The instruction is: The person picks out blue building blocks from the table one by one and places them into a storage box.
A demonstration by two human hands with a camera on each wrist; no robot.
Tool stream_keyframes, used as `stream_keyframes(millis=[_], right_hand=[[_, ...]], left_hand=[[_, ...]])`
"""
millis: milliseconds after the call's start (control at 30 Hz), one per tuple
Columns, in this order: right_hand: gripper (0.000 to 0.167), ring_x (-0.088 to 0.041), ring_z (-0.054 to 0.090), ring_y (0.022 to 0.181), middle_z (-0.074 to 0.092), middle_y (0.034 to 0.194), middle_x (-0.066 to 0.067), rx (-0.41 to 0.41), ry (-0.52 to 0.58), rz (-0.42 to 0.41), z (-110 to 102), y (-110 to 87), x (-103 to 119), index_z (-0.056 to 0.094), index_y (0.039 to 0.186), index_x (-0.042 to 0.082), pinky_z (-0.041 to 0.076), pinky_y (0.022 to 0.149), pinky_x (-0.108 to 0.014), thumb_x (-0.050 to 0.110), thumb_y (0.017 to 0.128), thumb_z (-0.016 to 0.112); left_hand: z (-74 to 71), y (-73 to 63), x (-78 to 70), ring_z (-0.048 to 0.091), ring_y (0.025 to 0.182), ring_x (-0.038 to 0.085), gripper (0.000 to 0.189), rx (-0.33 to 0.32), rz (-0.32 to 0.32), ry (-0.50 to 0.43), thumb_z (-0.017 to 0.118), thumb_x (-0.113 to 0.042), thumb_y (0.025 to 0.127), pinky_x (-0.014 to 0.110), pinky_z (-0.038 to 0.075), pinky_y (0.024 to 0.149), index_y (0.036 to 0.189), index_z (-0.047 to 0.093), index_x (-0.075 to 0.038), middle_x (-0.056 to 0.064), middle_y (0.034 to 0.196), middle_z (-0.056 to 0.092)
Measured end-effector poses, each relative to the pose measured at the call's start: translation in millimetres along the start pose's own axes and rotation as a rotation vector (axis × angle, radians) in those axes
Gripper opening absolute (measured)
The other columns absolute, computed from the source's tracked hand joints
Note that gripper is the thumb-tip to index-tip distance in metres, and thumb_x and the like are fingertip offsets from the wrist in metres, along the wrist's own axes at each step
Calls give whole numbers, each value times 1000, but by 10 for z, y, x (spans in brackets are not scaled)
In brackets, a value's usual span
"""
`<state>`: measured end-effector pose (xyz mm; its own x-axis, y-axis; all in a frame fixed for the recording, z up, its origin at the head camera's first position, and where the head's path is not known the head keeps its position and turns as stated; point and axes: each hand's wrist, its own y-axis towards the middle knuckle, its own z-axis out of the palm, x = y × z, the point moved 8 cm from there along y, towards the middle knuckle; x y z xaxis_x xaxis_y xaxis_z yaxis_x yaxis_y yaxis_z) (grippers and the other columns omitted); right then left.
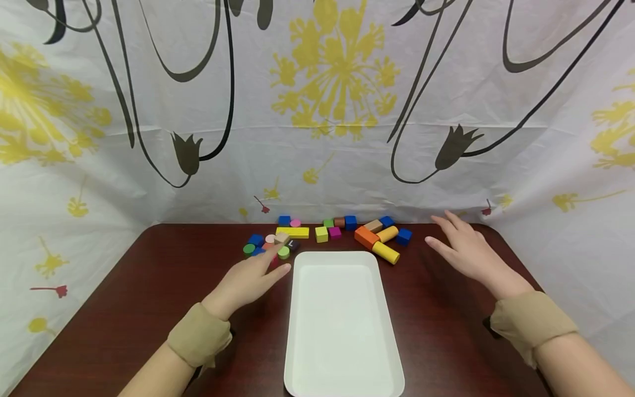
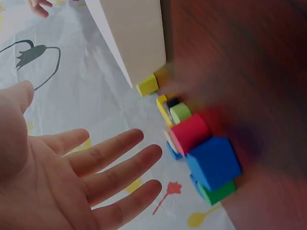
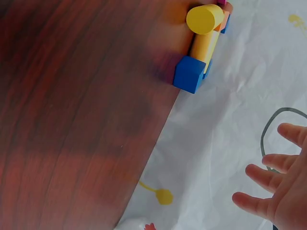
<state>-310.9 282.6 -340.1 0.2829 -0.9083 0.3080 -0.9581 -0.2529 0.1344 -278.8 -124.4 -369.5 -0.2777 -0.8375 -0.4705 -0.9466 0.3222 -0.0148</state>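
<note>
My left hand (image 1: 248, 284) hovers near the left group of toy blocks, its fingers extended and holding nothing. In the left wrist view a red cylinder (image 2: 191, 133), a blue block (image 2: 214, 164) and a green piece (image 2: 219, 193) lie beyond the spread fingers. My right hand (image 1: 468, 256) is held over the table's right side, fingers apart and grasping nothing. Nearest to it is a blue cube (image 1: 404, 236), beside yellow cylinders (image 1: 386, 253) and an orange block (image 1: 366, 238). Between the hands stands a white tray (image 1: 342, 331) with nothing in it.
The dark red-brown table (image 1: 124, 309) meets a patterned white cloth (image 1: 317, 182) at its back edge. More blocks line that edge, among them a long yellow bar (image 1: 297, 232), a yellow-green cube (image 1: 321, 234) and a magenta piece (image 1: 335, 232).
</note>
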Motion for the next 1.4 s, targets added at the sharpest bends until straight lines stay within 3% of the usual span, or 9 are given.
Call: stream_keyframes(millis=[133, 233, 300, 467, 533, 667, 767, 1000, 1400], right_hand=[[73, -57, 23, 132, 18, 151, -33, -10, 14, 1, -15, 72, -1, 33, 147, -3, 19, 99, -73, 52, 100, 42], [73, -56, 23, 133, 18, 151, -33, -9, 30, 9, -15, 130, 1, 33, 146, -5, 20, 100, -72, 52, 99, 42], [73, -55, 23, 133, 18, 151, -33, -4, 40, 13, -3, 177, 5, 33, 146, -4, 21, 101, -71, 51, 100, 41], [73, -53, 22, 135, 16, 152, -33, 20, 75, 34, 61, 285, 13, 31, 147, -4, 22, 103, -69, 52, 100, 39], [74, -53, 21, 135, 16, 152, -33, 26, 89, 43, 92, 318, 11, 31, 147, -5, 22, 103, -68, 52, 100, 40], [72, -50, 24, 135, 18, 152, -31, 35, 118, 52, 167, 374, -16, 31, 147, -5, 25, 104, -66, 50, 101, 39], [70, -47, 29, 134, 22, 150, -29, 36, 141, 50, 224, 410, -46, 31, 146, -5, 27, 104, -64, 48, 101, 39], [64, -44, 45, 120, 34, 143, -28, 26, 178, 53, 353, 501, -113, 37, 142, -6, 38, 98, -59, 42, 102, 43], [60, -43, 52, 113, 37, 141, -30, 69, 198, 79, 619, 629, -224, 36, 144, -6, 44, 93, -56, 29, 99, 54]], left_hand=[[70, 30, 7, 62, 100, 21, 71, 12, -40, -28, 47, -58, 94, 45, 51, 87, 149, 39, -14, 5, 110, 65], [114, 41, -1, 59, 84, 14, 71, 32, -67, -53, 46, -60, 94, 39, 53, 78, 148, 41, -14, -2, 91, 62], [140, 41, -3, 61, 89, 16, 71, 43, -84, -76, 45, -60, 94, 41, 53, 82, 147, 41, -14, -1, 96, 64], [221, 41, 6, 57, 118, 28, 66, 63, -100, -143, 45, -55, 97, 52, 44, 98, 146, 43, -11, 10, 130, 59], [259, 44, 14, 56, 119, 29, 64, 71, -100, -181, 46, -52, 98, 52, 43, 99, 145, 43, -10, 11, 133, 58], [350, 58, 45, 65, 91, 28, 63, 113, -127, -308, 46, -49, 98, 47, 53, 83, 146, 41, -8, 12, 108, 66], [432, 73, 82, 61, 70, 24, 65, 156, -161, -396, 46, -51, 98, 38, 54, 64, 147, 39, -9, 7, 86, 64], [554, 100, 122, 61, 67, 24, 65, 199, -177, -457, 45, -53, 98, 36, 54, 58, 147, 37, -11, 7, 83, 62], [708, 85, 143, 61, 58, 24, 77, 219, -209, -582, 53, -52, 95, 37, 56, 56, 152, 25, -8, 11, 82, 59]])
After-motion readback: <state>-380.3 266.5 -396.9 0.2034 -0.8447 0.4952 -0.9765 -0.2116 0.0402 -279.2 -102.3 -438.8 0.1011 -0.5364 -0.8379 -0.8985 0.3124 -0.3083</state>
